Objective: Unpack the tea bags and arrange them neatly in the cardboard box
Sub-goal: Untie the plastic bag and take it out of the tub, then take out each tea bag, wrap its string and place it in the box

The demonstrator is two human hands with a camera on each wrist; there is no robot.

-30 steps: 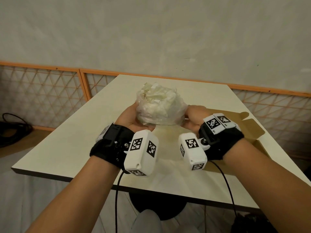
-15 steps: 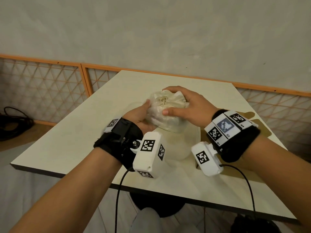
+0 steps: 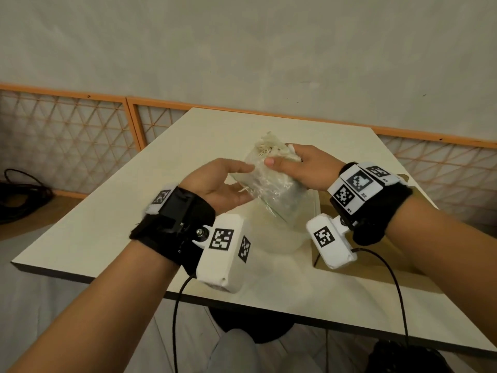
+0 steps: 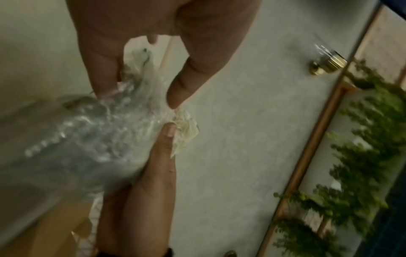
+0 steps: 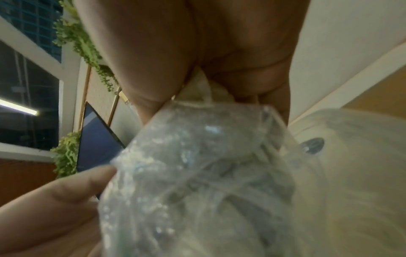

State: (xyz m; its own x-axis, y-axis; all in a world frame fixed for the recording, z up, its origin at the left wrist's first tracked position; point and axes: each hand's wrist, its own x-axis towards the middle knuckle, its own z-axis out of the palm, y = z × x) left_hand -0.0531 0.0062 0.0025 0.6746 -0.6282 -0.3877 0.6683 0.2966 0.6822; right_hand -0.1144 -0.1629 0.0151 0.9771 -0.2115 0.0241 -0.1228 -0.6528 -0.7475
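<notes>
Clear plastic bag [image 3: 271,184] of tea bags [image 3: 269,148] above the table [image 3: 107,211], right hand [image 3: 309,168] squeezing its top, left hand [image 3: 215,184] loose beside it, cardboard box [image 3: 382,254] nearby.

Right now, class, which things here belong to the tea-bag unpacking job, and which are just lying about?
Job: clear crinkled plastic bag of white tea bags; flat brown cardboard box; left hand; right hand.
Lying about: black coiled cable on the floor.
</notes>
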